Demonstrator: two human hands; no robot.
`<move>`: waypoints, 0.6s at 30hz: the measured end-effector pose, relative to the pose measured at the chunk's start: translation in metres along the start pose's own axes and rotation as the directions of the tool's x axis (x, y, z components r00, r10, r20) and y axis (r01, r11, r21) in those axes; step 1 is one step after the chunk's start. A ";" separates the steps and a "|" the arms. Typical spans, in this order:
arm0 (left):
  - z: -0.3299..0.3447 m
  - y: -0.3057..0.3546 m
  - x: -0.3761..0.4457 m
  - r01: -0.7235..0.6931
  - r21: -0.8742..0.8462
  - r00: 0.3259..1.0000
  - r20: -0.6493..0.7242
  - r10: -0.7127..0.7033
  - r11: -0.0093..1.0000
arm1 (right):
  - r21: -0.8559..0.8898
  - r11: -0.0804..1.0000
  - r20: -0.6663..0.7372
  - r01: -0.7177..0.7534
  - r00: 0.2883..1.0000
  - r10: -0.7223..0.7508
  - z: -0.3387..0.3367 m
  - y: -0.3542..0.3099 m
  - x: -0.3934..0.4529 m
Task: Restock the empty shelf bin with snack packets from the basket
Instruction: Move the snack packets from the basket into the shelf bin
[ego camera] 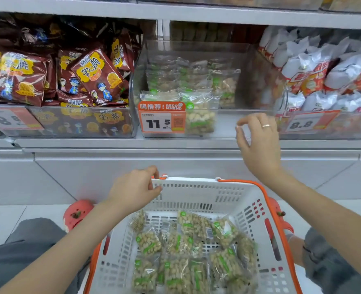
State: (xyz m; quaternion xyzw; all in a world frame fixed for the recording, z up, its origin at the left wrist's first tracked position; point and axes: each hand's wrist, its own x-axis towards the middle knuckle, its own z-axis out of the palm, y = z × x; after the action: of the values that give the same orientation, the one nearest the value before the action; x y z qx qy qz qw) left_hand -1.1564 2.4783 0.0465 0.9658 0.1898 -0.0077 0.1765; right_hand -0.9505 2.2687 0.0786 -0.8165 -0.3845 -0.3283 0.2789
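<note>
Below, packets fill the basket — left grip curled on its rim, right grip loose, empty.

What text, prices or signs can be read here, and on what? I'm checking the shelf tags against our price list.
"鸣推荐! RECOMMEND" and "11.5": orange tag on the middle clear bin.
"8.8": tag on the right bin.
"8.8", partly cut off: tag on the left bin.
"掌心脆": brown snack packets in the left bin.
Small print on the tags, the QR code and the peanut packets' labels: too small to read.
</note>
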 end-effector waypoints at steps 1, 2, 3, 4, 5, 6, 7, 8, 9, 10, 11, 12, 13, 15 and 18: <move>0.009 -0.003 -0.003 0.001 0.015 1.000 0.021 -0.002 1.000 | -0.066 0.997 0.003 0.029 1.000 -0.029 0.003 -0.002 -0.026; 0.019 -0.007 -0.005 0.006 0.034 0.999 0.054 -0.008 0.999 | -0.130 0.991 0.038 0.041 0.999 -0.037 0.008 -0.004 -0.052; 0.029 -0.011 -0.007 0.014 0.059 0.995 0.100 -0.020 0.998 | -0.168 0.985 0.098 0.032 0.995 -0.016 0.013 -0.005 -0.078; 0.040 -0.016 -0.008 0.022 0.091 0.987 0.157 -0.036 0.996 | -0.171 0.985 0.188 -0.006 0.981 0.038 0.020 -0.005 -0.103; 0.052 -0.021 -0.009 0.030 0.124 0.975 0.216 -0.056 0.992 | -0.153 0.987 0.297 -0.058 0.950 0.102 0.027 -0.005 -0.126; 0.065 -0.026 -0.011 0.040 0.148 0.960 0.270 -0.079 0.988 | -0.143 0.983 0.419 -0.112 0.894 0.162 0.034 -0.006 -0.147; 0.078 -0.032 -0.011 0.052 0.157 0.942 0.320 -0.101 0.986 | -0.161 0.977 0.555 -0.141 0.806 0.207 0.040 -0.007 -0.165; 0.090 -0.036 -0.011 0.067 0.158 0.922 0.367 -0.122 0.985 | -0.202 0.970 0.696 -0.136 0.677 0.240 0.047 -0.008 -0.183; 0.102 -0.039 -0.010 0.085 0.152 0.900 0.413 -0.142 0.985 | -0.238 0.965 0.814 -0.111 0.519 0.261 0.053 -0.009 -0.198; 0.114 -0.041 -0.009 0.108 0.142 0.877 0.453 -0.161 0.984 | -0.263 0.961 0.896 -0.087 0.347 0.276 0.057 -0.010 -0.212; 0.126 -0.041 -0.008 0.136 0.120 0.856 0.485 -0.178 0.983 | -0.277 0.958 0.940 -0.071 0.186 0.285 0.060 -0.011 -0.223; 0.139 -0.039 -0.007 0.171 0.082 0.839 0.510 -0.188 0.982 | -0.284 0.957 0.956 -0.064 0.063 0.288 0.061 -0.012 -0.232; 0.153 -0.037 -0.007 0.204 0.035 0.823 0.535 -0.191 0.978 | -0.280 0.959 0.960 -0.049 -0.016 0.280 0.061 -0.012 -0.241; 0.184 -0.027 -0.012 0.210 -0.013 0.771 0.617 -0.157 0.978 | -0.231 0.971 0.965 0.057 -0.112 0.236 0.060 -0.008 -0.252; 0.226 -0.011 -0.030 0.076 0.044 0.660 0.746 -0.083 0.996 | -0.169 0.966 0.965 0.194 -0.168 0.202 0.063 0.007 -0.261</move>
State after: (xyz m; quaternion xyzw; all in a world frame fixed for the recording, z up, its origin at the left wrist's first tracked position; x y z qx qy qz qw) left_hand -1.1765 2.3993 -0.1666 0.8692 0.1429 -0.4113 0.2341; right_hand -1.0523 2.1932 -0.1580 -0.8042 -0.4107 0.3677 -0.2222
